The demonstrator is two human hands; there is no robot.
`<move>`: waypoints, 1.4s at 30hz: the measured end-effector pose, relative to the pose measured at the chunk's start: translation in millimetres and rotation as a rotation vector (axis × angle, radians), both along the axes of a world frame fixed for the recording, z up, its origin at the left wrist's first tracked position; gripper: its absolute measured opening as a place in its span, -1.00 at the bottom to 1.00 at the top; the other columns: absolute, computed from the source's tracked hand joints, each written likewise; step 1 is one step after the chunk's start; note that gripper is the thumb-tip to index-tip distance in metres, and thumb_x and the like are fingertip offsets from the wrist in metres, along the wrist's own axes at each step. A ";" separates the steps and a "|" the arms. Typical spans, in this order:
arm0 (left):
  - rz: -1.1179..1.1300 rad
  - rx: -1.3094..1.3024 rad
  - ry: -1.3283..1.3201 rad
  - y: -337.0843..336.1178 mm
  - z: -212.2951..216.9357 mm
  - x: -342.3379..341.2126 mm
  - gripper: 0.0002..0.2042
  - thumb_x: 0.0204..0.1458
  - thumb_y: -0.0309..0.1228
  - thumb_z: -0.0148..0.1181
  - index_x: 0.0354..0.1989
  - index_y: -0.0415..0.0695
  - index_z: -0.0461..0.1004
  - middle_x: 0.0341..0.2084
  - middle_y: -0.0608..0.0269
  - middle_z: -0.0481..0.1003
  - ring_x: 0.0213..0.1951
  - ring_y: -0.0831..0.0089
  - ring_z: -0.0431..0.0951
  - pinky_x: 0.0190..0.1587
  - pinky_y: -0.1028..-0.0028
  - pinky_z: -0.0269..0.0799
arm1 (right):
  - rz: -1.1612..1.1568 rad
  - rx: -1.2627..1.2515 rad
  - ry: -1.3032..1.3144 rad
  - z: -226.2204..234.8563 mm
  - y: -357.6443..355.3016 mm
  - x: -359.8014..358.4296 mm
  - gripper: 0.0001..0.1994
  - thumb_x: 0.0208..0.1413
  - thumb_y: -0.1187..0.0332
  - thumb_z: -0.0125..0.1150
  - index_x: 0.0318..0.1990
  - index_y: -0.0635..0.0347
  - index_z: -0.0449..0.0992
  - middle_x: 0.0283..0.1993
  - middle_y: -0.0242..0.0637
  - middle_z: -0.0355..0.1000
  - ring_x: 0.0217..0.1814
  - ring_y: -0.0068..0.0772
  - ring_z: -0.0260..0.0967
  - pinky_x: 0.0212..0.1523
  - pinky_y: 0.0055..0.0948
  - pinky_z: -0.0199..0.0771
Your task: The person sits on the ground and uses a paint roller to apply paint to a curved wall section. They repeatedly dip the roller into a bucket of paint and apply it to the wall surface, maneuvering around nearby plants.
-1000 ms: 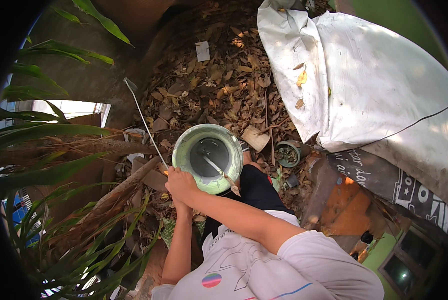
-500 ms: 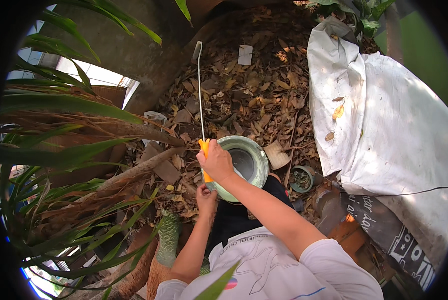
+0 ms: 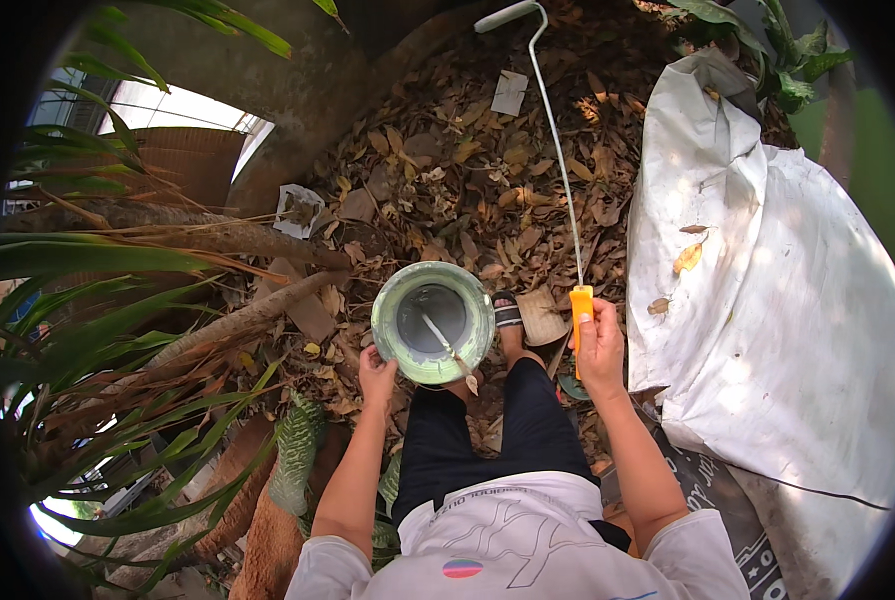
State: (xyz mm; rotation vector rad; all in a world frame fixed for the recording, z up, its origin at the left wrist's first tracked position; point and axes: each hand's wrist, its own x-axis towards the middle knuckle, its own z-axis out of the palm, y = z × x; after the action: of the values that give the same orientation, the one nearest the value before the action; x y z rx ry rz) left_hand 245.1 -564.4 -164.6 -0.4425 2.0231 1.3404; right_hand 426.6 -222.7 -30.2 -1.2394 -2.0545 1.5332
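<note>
My right hand (image 3: 601,350) is wrapped round the orange-yellow handle of a paint roller (image 3: 558,130). Its long bent metal rod reaches away from me, ending in a pale roller head above the leaves. At the near left rim of a pale green paint bucket (image 3: 482,318), my left hand (image 3: 377,376) grips the edge; its fingertips are partly hidden. Grey paint or a grey bottom shows inside the bucket. A paintbrush (image 3: 448,347) leans in it, one end resting over the near rim.
Dry leaves (image 3: 448,190) cover the ground. A large white sheet (image 3: 798,270) drapes something on the right. Branches (image 3: 168,240) and long green leaves crowd the left. A beige block-like piece (image 3: 545,317) lies beside my sandalled foot (image 3: 506,310). A wall (image 3: 258,60) stands at the back left.
The roller has swung to the right in my right hand, away from the bucket. My left hand has gone from beside the roller handle to the bucket's rim. The brush now shows.
</note>
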 end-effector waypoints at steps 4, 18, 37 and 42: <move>-0.002 -0.037 -0.064 24.7 -2.0 1.5 -0.53 0.05 -0.60 0.16 0.15 -0.25 0.22 0.00 0.09 0.42 -0.01 0.34 0.52 0.01 0.44 0.42 | -0.069 -0.132 0.018 -3.9 18.0 25.4 -0.76 0.38 0.28 -0.08 -0.03 0.30 0.33 -0.43 -0.34 0.37 -0.59 -0.60 0.32 -0.55 -0.54 0.35; -0.016 0.114 -0.076 105.0 -156.0 6.2 -0.59 -0.01 -0.58 0.21 0.04 -0.23 0.27 -0.10 0.14 0.43 -0.09 0.39 0.52 -0.02 0.45 0.41 | -0.162 -0.167 -0.013 -75.5 2.7 23.9 -0.65 0.19 0.33 0.28 -0.01 0.33 0.31 -0.32 -0.34 0.39 -0.43 -0.69 0.32 -0.44 -0.64 0.34; -0.185 0.141 -0.076 255.7 -342.5 -50.9 -0.65 -0.01 -0.53 0.25 -0.09 -0.16 0.23 -0.21 0.24 0.32 -0.24 0.45 0.42 -0.24 0.40 0.44 | -0.214 0.080 0.025 -238.2 71.1 -32.9 -0.62 0.11 0.50 0.29 0.03 0.33 0.29 -0.26 -0.33 0.38 -0.31 -0.63 0.34 -0.28 -0.59 0.42; -0.116 0.353 -0.103 327.5 -364.2 -71.5 -0.60 -0.02 -0.54 0.25 -0.07 -0.18 0.18 -0.13 0.14 0.34 -0.12 0.33 0.48 -0.12 0.32 0.55 | -0.210 0.110 0.093 -260.9 109.8 -58.8 -0.69 0.18 0.49 0.23 0.03 0.33 0.33 -0.34 -0.40 0.40 -0.57 -0.69 0.32 -0.59 -0.68 0.35</move>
State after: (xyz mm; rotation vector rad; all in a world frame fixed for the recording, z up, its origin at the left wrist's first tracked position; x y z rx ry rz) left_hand 173.6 -236.9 -528.7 -0.2239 1.6579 1.5294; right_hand 367.8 -112.9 -291.1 -1.2717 -1.8586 1.3390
